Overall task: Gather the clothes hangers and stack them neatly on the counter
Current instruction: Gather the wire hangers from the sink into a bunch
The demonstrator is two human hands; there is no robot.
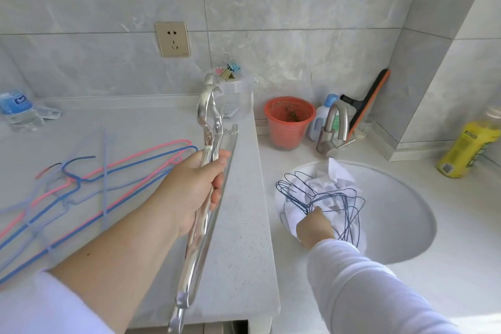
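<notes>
My left hand (196,187) is shut on a bundle of silver metal hangers (208,122), held upright above the right edge of the raised counter (244,198). Pink and blue plastic-coated hangers (89,182) lie loosely piled on that counter to the left. My right hand (315,226) reaches down into the round sink (393,211) and grips a bunch of thin dark-blue wire hangers (325,196) that rest on crumpled white cloth (336,179). Both arms wear white sleeves.
A clear tub with binder clips (233,89) stands at the counter's back right. An orange pot (288,122), a steel tap (334,127), a squeegee (366,100) and a yellow bottle (469,146) surround the sink. A water bottle (17,111) sits far left.
</notes>
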